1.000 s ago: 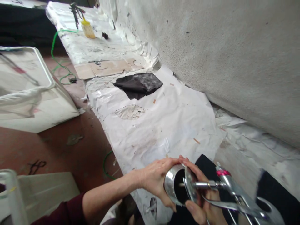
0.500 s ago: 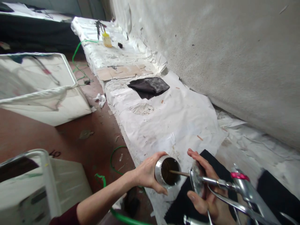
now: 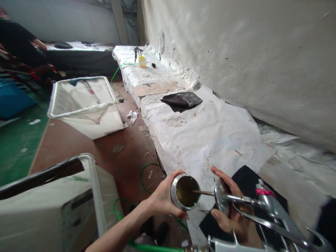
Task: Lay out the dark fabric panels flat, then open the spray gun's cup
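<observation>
My left hand (image 3: 161, 199) is wrapped round a metal cup (image 3: 187, 192), its open mouth tilted toward the right. A little yellowish liquid seems to lie inside. My right hand (image 3: 243, 225) grips a chrome spray gun (image 3: 273, 203) near its round lid (image 3: 219, 200), fingers spread round the lid. The gun's thin suction tube (image 3: 204, 193) reaches from the lid into the cup's mouth. Cup and lid are apart. Beneath the gun lies black fabric (image 3: 267, 185) on the bench. A green air hose (image 3: 157, 247) runs up to the gun's handle end.
A white-covered bench (image 3: 210, 129) runs along the wall, bearing a folded dark cloth (image 3: 182, 100), cardboard (image 3: 154, 89) and another spray gun with a yellow bottle (image 3: 142, 62). White bins (image 3: 107, 122) stand on the left floor. A person in dark clothing (image 3: 19, 40) is far left.
The view has swung left and up, bringing the person and green floor into sight. Both hands keep their holds; the tube still points into the cup.
</observation>
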A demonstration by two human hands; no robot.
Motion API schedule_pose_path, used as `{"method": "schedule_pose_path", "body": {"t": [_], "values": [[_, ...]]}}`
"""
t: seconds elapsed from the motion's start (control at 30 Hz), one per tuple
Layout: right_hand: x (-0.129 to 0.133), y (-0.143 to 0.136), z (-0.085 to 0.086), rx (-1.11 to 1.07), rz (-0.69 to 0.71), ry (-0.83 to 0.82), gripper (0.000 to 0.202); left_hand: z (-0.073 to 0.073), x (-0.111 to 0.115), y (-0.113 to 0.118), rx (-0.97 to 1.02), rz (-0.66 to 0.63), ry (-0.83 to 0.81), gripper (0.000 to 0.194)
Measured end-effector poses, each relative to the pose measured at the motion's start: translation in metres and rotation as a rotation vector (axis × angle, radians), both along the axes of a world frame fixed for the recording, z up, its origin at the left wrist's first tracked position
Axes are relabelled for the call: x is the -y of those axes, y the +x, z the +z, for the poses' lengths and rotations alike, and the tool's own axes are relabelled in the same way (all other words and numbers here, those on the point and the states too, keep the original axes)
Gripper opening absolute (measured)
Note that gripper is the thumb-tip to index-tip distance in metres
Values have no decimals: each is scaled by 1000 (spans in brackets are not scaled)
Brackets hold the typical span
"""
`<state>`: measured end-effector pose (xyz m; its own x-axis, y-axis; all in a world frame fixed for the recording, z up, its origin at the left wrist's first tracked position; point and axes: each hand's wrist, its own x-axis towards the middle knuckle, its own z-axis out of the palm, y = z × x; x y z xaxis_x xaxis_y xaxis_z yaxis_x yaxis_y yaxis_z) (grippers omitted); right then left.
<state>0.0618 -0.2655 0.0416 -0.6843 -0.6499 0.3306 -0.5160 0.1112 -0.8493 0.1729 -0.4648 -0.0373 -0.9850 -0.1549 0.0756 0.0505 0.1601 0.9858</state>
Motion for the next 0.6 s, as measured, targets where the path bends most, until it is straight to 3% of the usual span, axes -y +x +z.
{"method": "schedule_pose_path", "body": {"t": [0.17,0.37,0.47,0.6], "values": [[18,18,-3,20,25,-21,72,-8,13,24,-6,23,20,115],[40,21,-20,61,49,49,70,-33,38,48,65,103,-18,114],[43,14,-33,103,5,72,64,-47,56,61,108,169,-58,111],[51,12,-49,307,-132,172,58,-58,85,84,142,338,-92,92]]}}
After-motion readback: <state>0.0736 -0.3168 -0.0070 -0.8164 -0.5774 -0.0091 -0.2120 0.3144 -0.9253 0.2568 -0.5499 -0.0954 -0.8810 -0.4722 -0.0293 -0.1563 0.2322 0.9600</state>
